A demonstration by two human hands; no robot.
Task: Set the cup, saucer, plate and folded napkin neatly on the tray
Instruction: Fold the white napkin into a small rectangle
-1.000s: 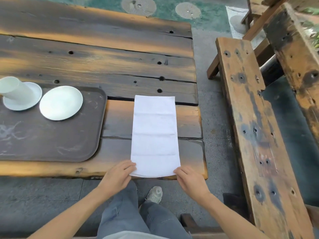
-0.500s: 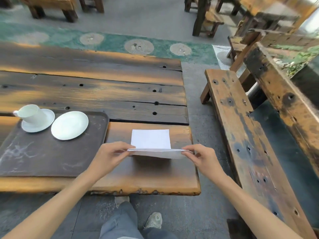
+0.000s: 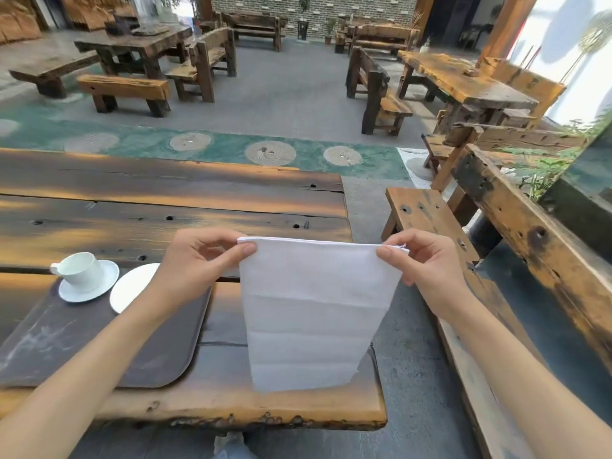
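A white napkin [image 3: 314, 313] hangs upright above the table's right end. My left hand [image 3: 198, 263] pinches its top left corner and my right hand [image 3: 427, 263] pinches its top right corner. The napkin's lower edge sits near the table's front. A dark brown tray [image 3: 99, 346] lies to the left. On its far part a white cup [image 3: 81, 268] stands on a white saucer [image 3: 96, 289]. Beside them is a white plate [image 3: 130, 286], partly hidden by my left forearm.
The wooden plank table [image 3: 165, 207] ends just right of the napkin. A worn wooden bench [image 3: 463, 266] runs along the right side, across a gap of grey floor. More benches and tables stand far behind.
Both hands lifted the napkin's near edge off the table and raised it, so the cloth now hangs upright. The view tilted upward. Cup, saucer and plate stayed put.
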